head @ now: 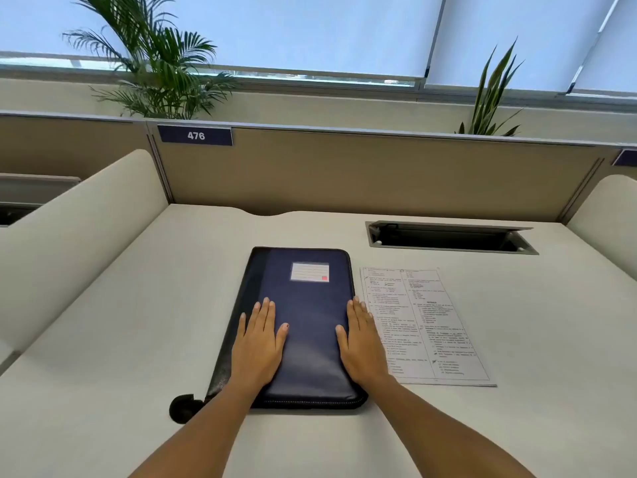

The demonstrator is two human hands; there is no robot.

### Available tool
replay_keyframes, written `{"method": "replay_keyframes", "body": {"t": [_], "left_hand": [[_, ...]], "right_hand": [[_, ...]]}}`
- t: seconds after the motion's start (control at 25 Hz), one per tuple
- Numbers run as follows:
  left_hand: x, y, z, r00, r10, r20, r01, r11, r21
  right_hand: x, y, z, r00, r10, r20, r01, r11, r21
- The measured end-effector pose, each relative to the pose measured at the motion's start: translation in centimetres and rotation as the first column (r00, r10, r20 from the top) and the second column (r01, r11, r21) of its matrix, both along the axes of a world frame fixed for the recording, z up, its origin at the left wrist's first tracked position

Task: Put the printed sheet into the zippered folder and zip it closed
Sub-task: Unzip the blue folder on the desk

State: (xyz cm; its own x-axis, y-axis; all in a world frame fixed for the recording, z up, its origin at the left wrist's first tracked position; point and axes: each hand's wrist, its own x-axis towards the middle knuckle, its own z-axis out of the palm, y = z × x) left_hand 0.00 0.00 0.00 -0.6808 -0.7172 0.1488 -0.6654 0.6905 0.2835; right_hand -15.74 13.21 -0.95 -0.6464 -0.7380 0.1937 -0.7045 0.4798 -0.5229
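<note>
Head view: zippered folder (310, 301) runs lengthwise away under flat left hand (256, 345) and right hand (362, 343), fingers (267, 313) together.

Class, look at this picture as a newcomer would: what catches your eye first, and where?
The dark blue zippered folder lies closed in the middle of the desk, with the left hand and right hand resting flat on its cover. Just right of it, the printed sheet lies on the desk, outside the folder.
</note>
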Motion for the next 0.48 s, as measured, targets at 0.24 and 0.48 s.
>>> {"method": "replay_keyframes", "body": {"t": [0.24,0.48], "left_hand": [[0.11,-0.22,-0.67,1.000,0.007,0.022,-0.006,0.999,-0.037],[0.36,-0.25,-0.83,0.999,-0.005,0.036,0.007,0.999,-0.033]], "right_hand": [[-0.20,0.09,-0.51,0.999,0.012,0.030,-0.014,0.998,0.063],[-0.59,0.00,-0.08,1.000,-0.007,-0.012,0.007,1.000,0.008]]}}
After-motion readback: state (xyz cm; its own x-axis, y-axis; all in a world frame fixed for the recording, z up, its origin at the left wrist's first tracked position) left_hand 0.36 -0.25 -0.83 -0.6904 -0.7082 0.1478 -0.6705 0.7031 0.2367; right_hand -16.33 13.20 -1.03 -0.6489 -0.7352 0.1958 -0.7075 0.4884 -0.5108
